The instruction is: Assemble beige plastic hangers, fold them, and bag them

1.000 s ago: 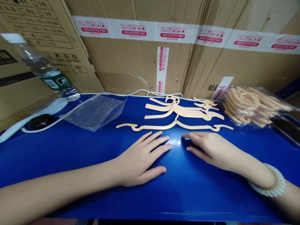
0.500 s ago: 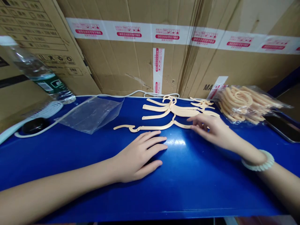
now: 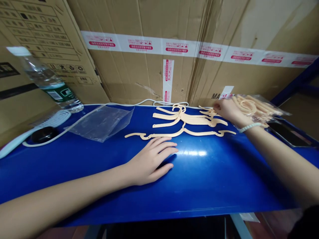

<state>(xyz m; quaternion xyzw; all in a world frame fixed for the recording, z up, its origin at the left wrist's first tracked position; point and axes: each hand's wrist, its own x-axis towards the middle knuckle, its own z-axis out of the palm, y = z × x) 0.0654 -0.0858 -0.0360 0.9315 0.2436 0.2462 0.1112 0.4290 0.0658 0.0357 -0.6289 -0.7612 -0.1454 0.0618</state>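
**Hanger pieces (image 3: 206, 113) beside the curled fingers of the right hand (image 3: 228, 109)**

Small cream-coloured parts lie in a loose pile toward the back of the blue worktop (image 3: 211, 186), just left of the right fingertips. Their long axes run mostly sideways, roughly in line with the hand's reach. Of the two hands, the right is much the nearer; its fingers are drawn in close together (whether they grip a part cannot be told, nor whether they touch the pile). A transparent bag of further parts (image 3: 261, 108) lies on the other side of this hand, beyond the wrist. Left of the pile are stacked hangers (image 3: 196, 120); before them one hanger (image 3: 203, 133) stretches lengthwise across the worktop. The left hand (image 3: 152, 161) rests palm down, fingers spread and holding nothing, its tips at that hanger's near edge (contact uncertain).
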